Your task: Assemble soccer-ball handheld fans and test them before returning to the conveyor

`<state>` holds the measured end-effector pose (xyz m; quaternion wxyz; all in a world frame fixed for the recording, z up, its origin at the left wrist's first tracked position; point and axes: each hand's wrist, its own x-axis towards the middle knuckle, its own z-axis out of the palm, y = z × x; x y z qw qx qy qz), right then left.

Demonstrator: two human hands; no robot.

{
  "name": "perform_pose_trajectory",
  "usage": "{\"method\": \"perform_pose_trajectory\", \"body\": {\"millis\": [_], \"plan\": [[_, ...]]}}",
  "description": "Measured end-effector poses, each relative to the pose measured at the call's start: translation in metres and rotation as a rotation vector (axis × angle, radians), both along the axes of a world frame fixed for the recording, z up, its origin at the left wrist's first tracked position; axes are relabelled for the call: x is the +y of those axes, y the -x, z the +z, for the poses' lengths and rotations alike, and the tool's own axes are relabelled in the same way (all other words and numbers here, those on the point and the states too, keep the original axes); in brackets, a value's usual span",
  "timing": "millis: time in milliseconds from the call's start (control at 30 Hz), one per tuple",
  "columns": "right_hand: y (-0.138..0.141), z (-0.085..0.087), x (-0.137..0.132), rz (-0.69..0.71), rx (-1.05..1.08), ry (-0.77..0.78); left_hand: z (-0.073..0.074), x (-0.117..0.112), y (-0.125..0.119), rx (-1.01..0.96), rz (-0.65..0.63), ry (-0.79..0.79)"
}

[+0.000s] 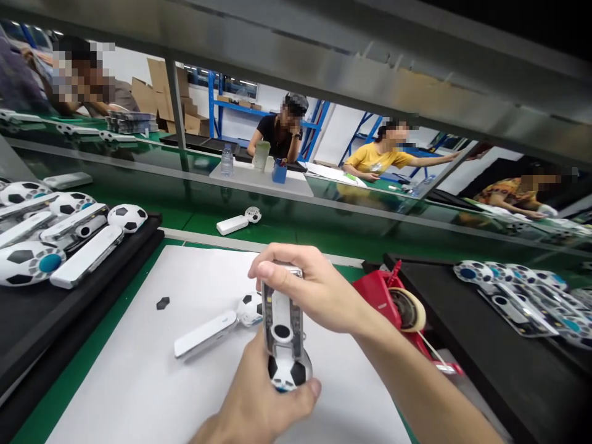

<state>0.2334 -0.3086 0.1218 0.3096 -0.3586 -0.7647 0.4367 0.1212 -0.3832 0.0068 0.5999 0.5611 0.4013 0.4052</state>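
A handheld fan (282,308) with a clear-fronted body and a round black-and-white football-patterned head stands upright between my hands, ball end down. My left hand (261,385) is closed around the ball end, its thumb across the lower front. With thumb and fingers, my right hand (319,287) grips the top end of the body. Circuit parts and a round black button show through the clear front. Behind it a second white fan (208,333) lies on the white sheet (139,370), its head partly hidden by my hands. A small dark pentagon piece (163,303) lies to the left.
More football-patterned fans (87,243) fill a black tray (134,259) at left; others (518,302) lie on a black tray (462,308) at right. A red tape dispenser (377,296) stands right of my hands. Another fan (234,223) lies beyond the sheet. Several people sit opposite.
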Motion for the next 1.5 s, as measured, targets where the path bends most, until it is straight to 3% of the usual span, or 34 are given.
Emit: {"method": "perform_pose_trajectory", "body": {"millis": [200, 433, 567, 667, 767, 833, 867, 933, 1000, 1100, 1200, 1367, 1500], "plan": [[0.000, -0.022, 0.011, -0.184, 0.078, 0.183, 0.003, -0.007, -0.003, -0.020, -0.049, 0.156], [-0.004, -0.045, 0.015, -0.246, 0.033, 0.411, -0.001, -0.012, -0.006, -0.092, -0.032, 0.233], [-0.007, -0.048, 0.016, -0.266, -0.104, 0.393, -0.006, -0.016, -0.008, -0.111, -0.049, 0.217], [-0.012, -0.035, 0.012, -0.253, -0.253, 0.260, -0.011, -0.018, -0.004, -0.181, -0.091, 0.237], [-0.020, -0.011, -0.004, -0.122, -0.512, -0.160, -0.015, -0.019, 0.007, -0.307, -0.202, 0.297], [-0.024, 0.003, -0.018, 0.125, -0.680, -0.369, -0.018, -0.020, 0.018, -0.375, -0.229, 0.265], [-0.025, 0.008, -0.025, 0.256, -0.739, -0.381, -0.019, -0.020, 0.023, -0.384, -0.210, 0.220], [-0.025, 0.013, -0.038, 0.429, -0.811, -0.312, -0.019, -0.021, 0.032, -0.374, -0.162, 0.139], [-0.023, 0.009, -0.046, 0.495, -0.877, -0.280, -0.015, -0.021, 0.037, -0.377, -0.205, 0.143], [-0.017, -0.004, -0.052, 0.605, -0.948, -0.227, -0.011, -0.024, 0.038, -0.399, -0.350, 0.297], [-0.013, -0.015, -0.057, 0.708, -0.974, -0.154, -0.020, -0.032, 0.036, -0.364, -0.406, 0.420], [-0.013, -0.026, -0.070, 0.645, -1.007, 0.096, -0.050, -0.056, 0.020, -0.496, -0.415, 0.459], [-0.017, -0.036, -0.077, 0.609, -0.947, 0.309, -0.061, -0.078, 0.001, -0.508, -0.310, 0.551]]}}
